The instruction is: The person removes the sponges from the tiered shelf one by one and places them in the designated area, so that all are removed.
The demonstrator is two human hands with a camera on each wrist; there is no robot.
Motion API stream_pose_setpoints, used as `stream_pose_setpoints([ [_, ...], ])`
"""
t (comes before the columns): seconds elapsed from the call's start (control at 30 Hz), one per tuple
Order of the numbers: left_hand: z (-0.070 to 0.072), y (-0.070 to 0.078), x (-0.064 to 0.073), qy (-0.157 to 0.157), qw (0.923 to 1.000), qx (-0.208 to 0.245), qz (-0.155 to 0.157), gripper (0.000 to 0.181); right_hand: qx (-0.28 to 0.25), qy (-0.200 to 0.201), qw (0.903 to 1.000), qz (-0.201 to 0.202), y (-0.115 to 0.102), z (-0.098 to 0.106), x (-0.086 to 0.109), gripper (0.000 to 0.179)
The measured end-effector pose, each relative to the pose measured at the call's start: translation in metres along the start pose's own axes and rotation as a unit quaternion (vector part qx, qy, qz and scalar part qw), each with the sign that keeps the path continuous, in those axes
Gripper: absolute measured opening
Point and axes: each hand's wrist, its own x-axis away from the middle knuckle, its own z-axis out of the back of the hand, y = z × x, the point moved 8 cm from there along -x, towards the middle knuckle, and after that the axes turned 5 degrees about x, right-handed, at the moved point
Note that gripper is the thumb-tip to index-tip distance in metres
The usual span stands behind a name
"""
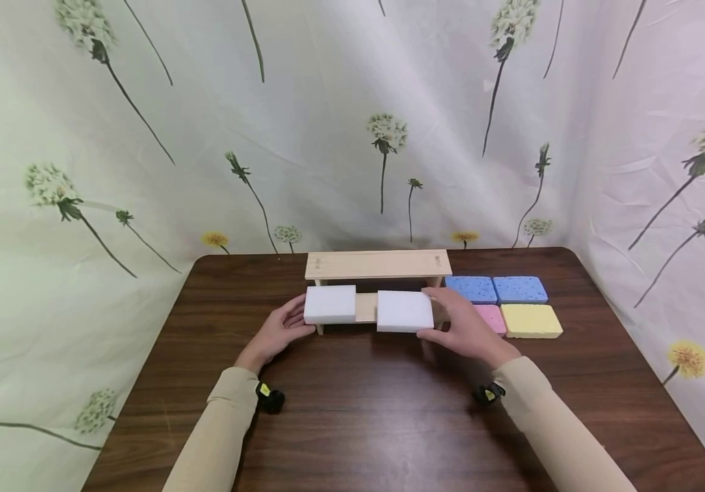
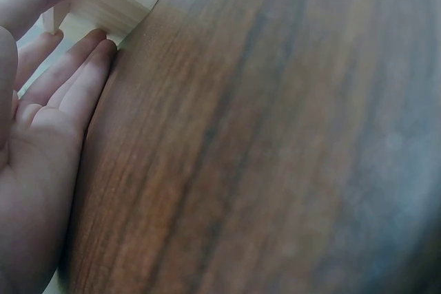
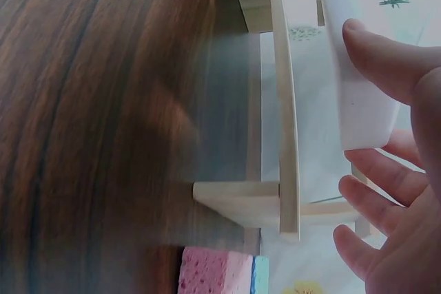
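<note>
A small two-tier wooden shelf (image 1: pixel 379 264) stands toward the back of the table. At its left end my left hand (image 1: pixel 278 333) grips it, thumb in front and fingers around the side; the left wrist view shows fingertips against the pale wood (image 2: pixel 114 1). Right beside that hand, a white sponge block (image 1: pixel 330 305) lies on the lower tier. My right hand (image 1: pixel 463 324) pinches a second white sponge block (image 1: pixel 405 311) by its right end, thumb in front. In the right wrist view this block (image 3: pixel 365 101) is a little above the lower board (image 3: pixel 286 122), with a gap between.
To the right of the shelf, two blue sponges (image 1: pixel 471 290) (image 1: pixel 520 290) lie behind a pink sponge (image 1: pixel 491 319) and a yellow sponge (image 1: pixel 532 321). My right hand partly covers the pink one. A flower-patterned curtain (image 1: pixel 340 137) hangs behind the dark wooden table (image 1: pixel 364 417).
</note>
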Motion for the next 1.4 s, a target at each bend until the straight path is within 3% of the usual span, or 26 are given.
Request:
stream_pose_setpoints([
  [0.4,-0.001,0.000,0.001,0.000,1.0000,0.004,-0.007,0.082,0.025,0.016,0.9994,0.019,0.008,0.005,0.013,0.084],
  [1.07,-0.002,0.000,0.004,0.002,1.0000,0.003,0.003,0.082,0.031,0.007,0.9990,-0.031,0.027,0.009,0.047,0.083],
  [1.4,-0.001,0.001,0.001,0.002,1.0000,0.001,0.006,0.083,0.008,0.000,0.9988,-0.049,0.031,0.012,0.064,0.087],
])
